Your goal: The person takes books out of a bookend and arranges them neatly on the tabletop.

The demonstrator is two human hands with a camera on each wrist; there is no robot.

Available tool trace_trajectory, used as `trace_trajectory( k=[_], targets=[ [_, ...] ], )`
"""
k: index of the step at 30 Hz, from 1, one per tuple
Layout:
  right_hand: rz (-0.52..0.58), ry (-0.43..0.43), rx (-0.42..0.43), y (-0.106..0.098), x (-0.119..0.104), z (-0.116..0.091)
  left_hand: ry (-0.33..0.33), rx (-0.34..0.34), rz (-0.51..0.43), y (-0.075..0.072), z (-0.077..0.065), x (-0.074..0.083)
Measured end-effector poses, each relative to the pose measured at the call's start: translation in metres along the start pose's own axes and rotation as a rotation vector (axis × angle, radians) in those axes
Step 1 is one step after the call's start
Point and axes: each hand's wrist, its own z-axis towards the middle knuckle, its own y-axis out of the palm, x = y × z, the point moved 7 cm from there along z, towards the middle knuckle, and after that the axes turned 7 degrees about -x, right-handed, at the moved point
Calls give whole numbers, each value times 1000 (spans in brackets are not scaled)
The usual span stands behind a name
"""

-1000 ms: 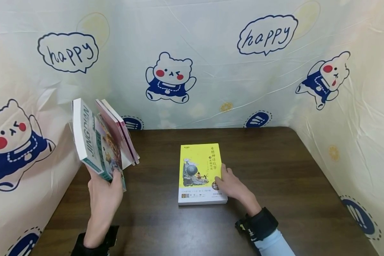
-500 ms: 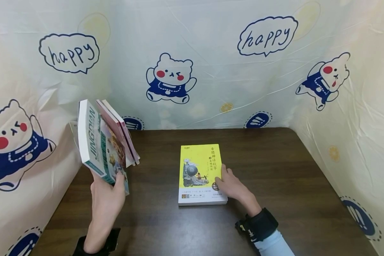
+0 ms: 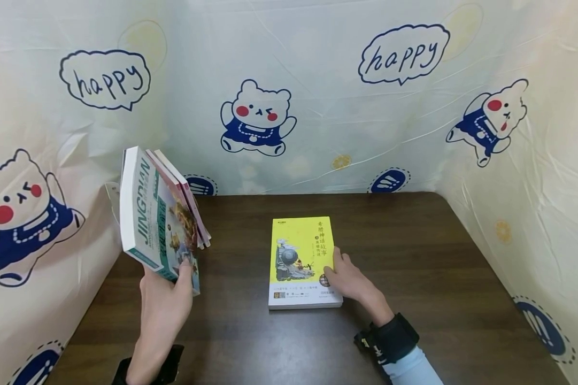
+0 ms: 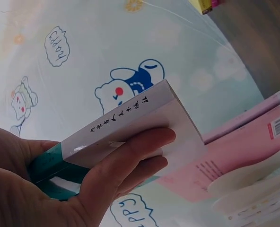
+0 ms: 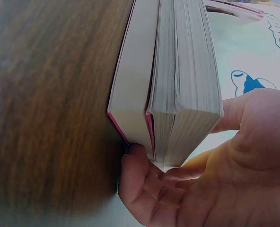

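In the head view my left hand grips a thick teal-and-white book by its lower end, thumb on the illustrated cover. The book is raised and tilted, its spine lettered JINGDIAN. Behind it lean pink-edged books, partly hidden. At the table's middle, my right hand holds the right edge of a stack with a yellow-covered book on top. The right wrist view shows the stack's page edges, with a pink-covered book lowest; my thumb is on the top side and my fingers curl at the lower corner.
The dark wooden table is bordered at the back and sides by a pale curtain printed with bears. A barcode shows on a pink book in the left wrist view.
My left hand has shifted slightly right with the teal-and-white book, turning more of its illustrated cover into view. The right hand and the yellow-topped stack have stayed put.
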Motion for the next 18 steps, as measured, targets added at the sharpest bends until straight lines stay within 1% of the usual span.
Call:
trace_trajectory(
  k=[6, 14, 18],
  targets=[
    [-4, 7, -3, 0, 1, 0, -10, -23, -7, 4, -1, 2],
    [-2, 0, -2, 0, 1, 0, 41, -21, -14, 6, 1, 6],
    [-2, -4, -1, 0, 1, 1, 37, -33, -16, 10, 2, 6]
  ],
)
